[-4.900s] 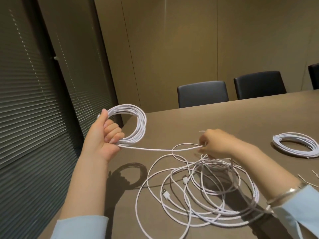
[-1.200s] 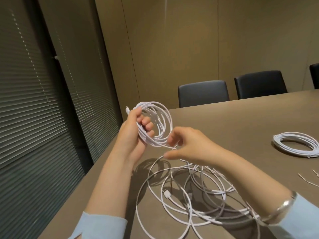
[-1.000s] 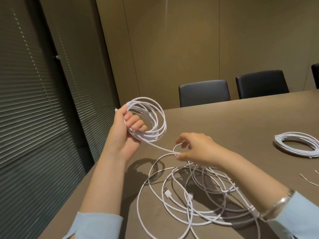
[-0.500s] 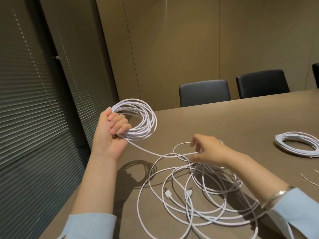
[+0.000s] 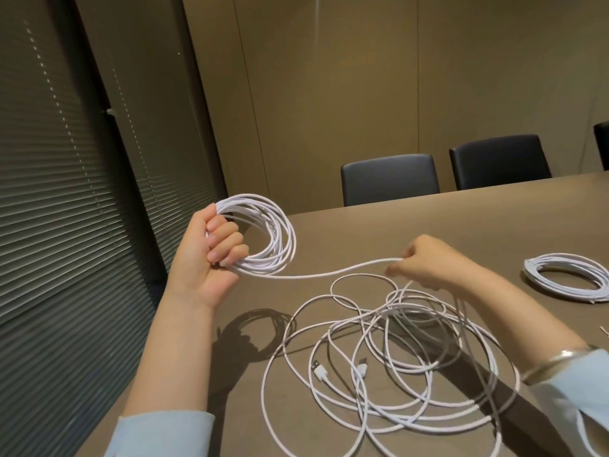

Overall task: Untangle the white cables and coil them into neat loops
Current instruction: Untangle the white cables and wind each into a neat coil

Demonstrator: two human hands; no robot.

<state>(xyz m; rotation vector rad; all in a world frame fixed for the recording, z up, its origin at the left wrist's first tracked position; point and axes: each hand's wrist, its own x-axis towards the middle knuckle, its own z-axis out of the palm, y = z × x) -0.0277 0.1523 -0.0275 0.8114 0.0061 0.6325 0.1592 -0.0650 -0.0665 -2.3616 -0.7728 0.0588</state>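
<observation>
Since half a second ago the right hand (image 5: 425,263) has slid out to the right along the strand (image 5: 329,273), so the line between the hands now runs nearly straight instead of sagging, and the left hand (image 5: 206,258) has lifted the coil (image 5: 263,239) a little off to the left.

The left hand's fingers are curled through the coil, gripping its gathered turns at one side so the loops hang open and keep their round shape above the table (image 5: 428,219). The right hand pinches the strand between thumb and fingertips just above the tangle (image 5: 395,357). That looks like a way to measure out one loop's worth of slack and feel for snags before bringing it back to the coil.

The tangle lies loose on the table below and between the forearms, wide overlapping rings with two plugs (image 5: 319,369) near its middle. It is plainly the bulk of what is left to wind. A finished coil (image 5: 566,277) lies flat well apart at the right edge — set aside, by my reading, so it cannot catch the loose turns.

There are no containers here; everything lies on the bare tabletop or is held in the hands. Two dark chairs (image 5: 390,179) stand at the far side.
</observation>
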